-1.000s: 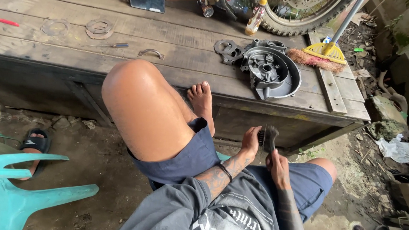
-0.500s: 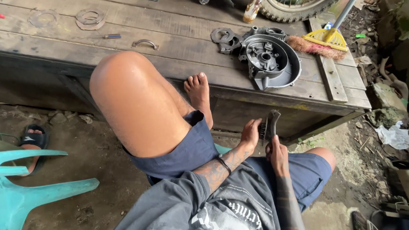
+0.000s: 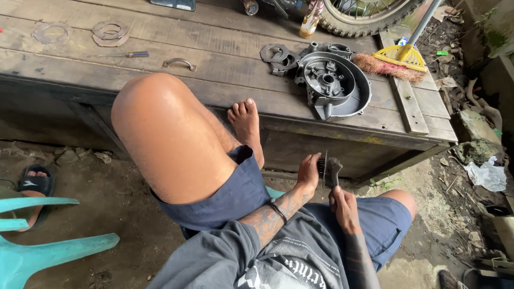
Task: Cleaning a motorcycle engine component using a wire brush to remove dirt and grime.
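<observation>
Outdoors on packed dirt, a person sits facing a low wooden platform [image 3: 150, 80], one bare foot [image 3: 246, 125] propped on its near edge and a raised knee filling the middle of the view.

Between the thighs, below the platform's near edge, both hands meet over a small dark brush [image 3: 331, 171]. Its bristled head points up and away from the body, its long axis running roughly upright. The right hand [image 3: 345, 207] is closed around the lower handle. The left hand [image 3: 308, 172] sits just beside the brush head on its left, fingers curled on a thin dark part pressed against the bristles; what that part is cannot be told. Both hands are equally close, touching at the brush.

Up on the platform, toward its right end, lies a grey engine cover [image 3: 334, 84], hollow side up, with loose rings [image 3: 276, 56] beside it. A yellow broom [image 3: 400, 60] lies by the right edge. Farther left lie a screwdriver [image 3: 127, 55] and flat gaskets [image 3: 110, 32]. A turquoise plastic chair [image 3: 36, 241] stands on the ground at the left.
</observation>
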